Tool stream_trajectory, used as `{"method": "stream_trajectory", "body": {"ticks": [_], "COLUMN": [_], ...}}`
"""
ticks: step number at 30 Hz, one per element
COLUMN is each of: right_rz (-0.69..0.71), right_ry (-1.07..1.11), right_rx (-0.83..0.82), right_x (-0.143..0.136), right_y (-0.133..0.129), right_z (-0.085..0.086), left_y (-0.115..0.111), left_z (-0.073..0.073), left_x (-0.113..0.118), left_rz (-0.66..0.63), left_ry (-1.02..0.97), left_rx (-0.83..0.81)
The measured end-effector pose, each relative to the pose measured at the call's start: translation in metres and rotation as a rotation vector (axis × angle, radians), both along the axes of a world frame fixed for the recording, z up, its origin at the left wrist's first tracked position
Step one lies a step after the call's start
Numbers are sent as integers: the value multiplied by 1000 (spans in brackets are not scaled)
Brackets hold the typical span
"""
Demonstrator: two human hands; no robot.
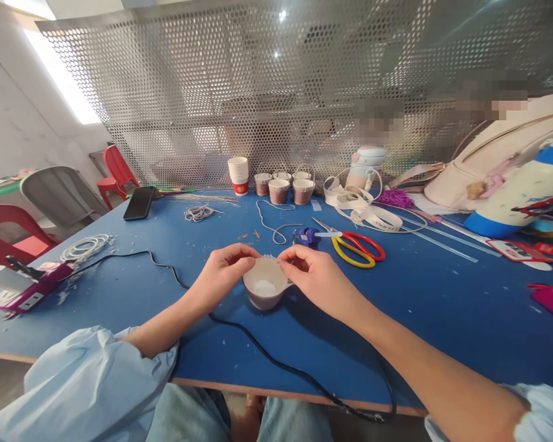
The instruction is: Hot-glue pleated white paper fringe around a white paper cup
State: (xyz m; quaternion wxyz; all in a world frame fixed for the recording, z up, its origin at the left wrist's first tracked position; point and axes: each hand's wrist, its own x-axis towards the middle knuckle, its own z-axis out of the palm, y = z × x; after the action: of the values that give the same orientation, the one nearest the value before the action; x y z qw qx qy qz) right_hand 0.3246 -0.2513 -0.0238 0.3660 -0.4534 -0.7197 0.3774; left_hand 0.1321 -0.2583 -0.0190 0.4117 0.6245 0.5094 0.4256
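Note:
A small paper cup [265, 299] with a brownish outside and a white inner bottom is tilted toward me above the blue table [188, 356]. My left hand [228, 267] pinches the far left of its rim, with thumb and fingers closed. On the right of the rim my right hand [309, 270] pinches too. A whitish bumpy trim [268, 258] shows along the far rim between my fingertips; its exact kind I cannot make out. Just behind my right hand lies a blue glue gun [306, 237] with a clear stick in it.
Scissors [357, 248] with red and yellow handles lie right of the glue gun. Several finished-looking cups [280, 190], stacked paper cups [238, 175], and ribbon [364, 205] stand at the back. A phone [139, 203] and power strip [32, 288] are left; a black cord [267, 353] crosses in front.

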Motion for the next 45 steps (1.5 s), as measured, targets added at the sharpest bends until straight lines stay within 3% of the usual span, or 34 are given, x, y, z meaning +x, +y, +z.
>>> {"method": "stream_trajectory", "body": {"ticks": [5, 9, 12, 16, 19, 23, 25, 29, 31, 39, 45], "right_rz": [33, -43, -106, -58, -18, -204, -219, -121, -156, -224, -247], "right_ry": [28, -5, 14, -139, -390, -565, -564, -515, -537, -426, -361], "right_rx": [-28, 39, 76, -27, -125, -27, -16, -58, -87, -76, -64], "right_x": [0, 8, 25, 60, 81, 85, 78, 59, 51, 45, 50], "right_y": [3, -1, -11, -15, -2, 24, 35, 44, 43, 49, 58], "right_z": [-2, 11, 25, 31, 25, 11, 5, -2, -3, -19, -36], "left_y": [1, 3, 5, 6, 4, 1, 0, 3, 7, 24, 18], "left_z": [-1, -7, -12, -14, -9, -3, -1, 1, 3, 21, 10], "left_x": [0, -4, -6, -7, -7, -4, -3, -4, -5, 2, 11], "left_rz": [5, -33, -43, -56, -50, -39, -37, -40, -73, -420, -339], "left_ry": [-23, -48, -94, -121, -96, -68, -86, -123, -103, 197, 227], "left_rx": [2, 19, 7, -5, -1, 4, -5, -14, -14, -91, 12]}}
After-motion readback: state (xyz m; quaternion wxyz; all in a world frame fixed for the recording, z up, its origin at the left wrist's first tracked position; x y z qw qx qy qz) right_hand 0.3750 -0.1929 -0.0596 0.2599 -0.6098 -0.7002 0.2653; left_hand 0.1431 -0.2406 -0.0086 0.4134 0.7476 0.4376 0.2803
